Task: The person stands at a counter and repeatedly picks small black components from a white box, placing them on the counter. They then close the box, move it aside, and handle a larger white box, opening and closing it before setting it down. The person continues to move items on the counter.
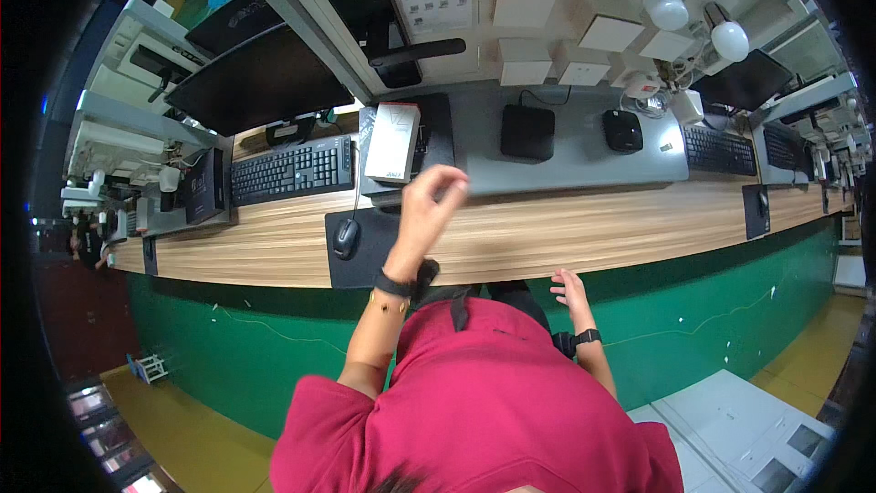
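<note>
My left hand [431, 209] is raised over the desk, just in front of a white box [392, 142]. Its fingers curve toward the thumb, and I see nothing held between them. The box lies on dark flat items at the left end of a grey platform [575, 174]. Below and left of this hand, a black computer mouse [345, 239] rests on a black mouse pad [366, 267]. My right hand [571, 296] hangs at the front edge of the wooden desk [520, 226], fingers spread and holding nothing.
On the platform sit a flat black device [527, 132] and a smaller black device [622, 131]. A keyboard [293, 170] and a monitor [260, 82] stand to the left. White boxes [524, 7] and bulb-shaped cameras [664, 3] fill the back panel. Another keyboard [720, 149] is at right.
</note>
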Tool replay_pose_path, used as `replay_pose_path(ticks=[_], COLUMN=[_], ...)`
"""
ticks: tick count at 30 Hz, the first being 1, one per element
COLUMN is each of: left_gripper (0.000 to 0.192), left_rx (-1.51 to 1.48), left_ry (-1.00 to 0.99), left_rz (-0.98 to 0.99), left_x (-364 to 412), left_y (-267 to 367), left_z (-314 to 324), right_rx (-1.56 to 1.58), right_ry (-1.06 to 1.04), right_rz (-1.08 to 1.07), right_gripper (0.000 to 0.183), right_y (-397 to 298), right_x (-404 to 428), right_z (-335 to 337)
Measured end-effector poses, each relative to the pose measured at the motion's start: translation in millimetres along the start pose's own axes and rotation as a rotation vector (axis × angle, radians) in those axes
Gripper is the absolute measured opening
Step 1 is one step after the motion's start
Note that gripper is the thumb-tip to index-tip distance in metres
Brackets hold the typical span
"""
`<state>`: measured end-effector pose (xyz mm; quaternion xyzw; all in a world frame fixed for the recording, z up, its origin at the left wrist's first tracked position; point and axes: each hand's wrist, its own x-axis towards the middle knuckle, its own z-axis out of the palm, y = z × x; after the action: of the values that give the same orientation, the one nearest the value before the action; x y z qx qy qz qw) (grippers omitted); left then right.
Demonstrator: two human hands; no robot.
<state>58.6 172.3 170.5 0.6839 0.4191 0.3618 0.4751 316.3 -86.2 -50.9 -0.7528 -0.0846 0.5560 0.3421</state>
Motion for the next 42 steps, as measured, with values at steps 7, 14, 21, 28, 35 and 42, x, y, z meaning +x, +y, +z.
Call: replay_pose_path(ticks=[7, 14, 21, 28, 35, 42], left_gripper=[0.021, 0.015, 0.017, 0.020, 0.053, 0.028], left_rx=[-0.912, -1.609, -1.558, -0.951, -0.327, 0.076], left_ry=[-0.696, -0.894, -1.190, -0.477, 1.029, -0.038], left_rz=[0.882, 0.714, 0.791, 0.707, -0.293, -0.593], left_x=[-52.2, -112.8, -136.0, -149.2, -190.7, -135.2], left_y=[186.2, 234.7, 256.7, 239.9, -31.5, -95.9], left_z=[-25.6, 17.4, 70.2, 89.5, -129.0, 201.4], right_rx=[-0.210, -0.571, -0.599, -0.392, -0.231, -0.340], right_ry=[0.048, -0.039, -0.211, -0.078, 0.036, 0.152], right_rz=[-0.003, -0.264, -0.329, -0.279, 0.148, -0.143], right_gripper=[0.032, 0.028, 0.028, 0.025, 0.030, 0.029], right_y=[17.9, 33.8, 23.0, 118.1, 258.1, 210.2], right_x=[28.5, 70.3, 31.1, 4.6, -43.8, 39.8], right_z=[-18.1, -24.7, -62.5, -184.7, -300.3, -405.8])
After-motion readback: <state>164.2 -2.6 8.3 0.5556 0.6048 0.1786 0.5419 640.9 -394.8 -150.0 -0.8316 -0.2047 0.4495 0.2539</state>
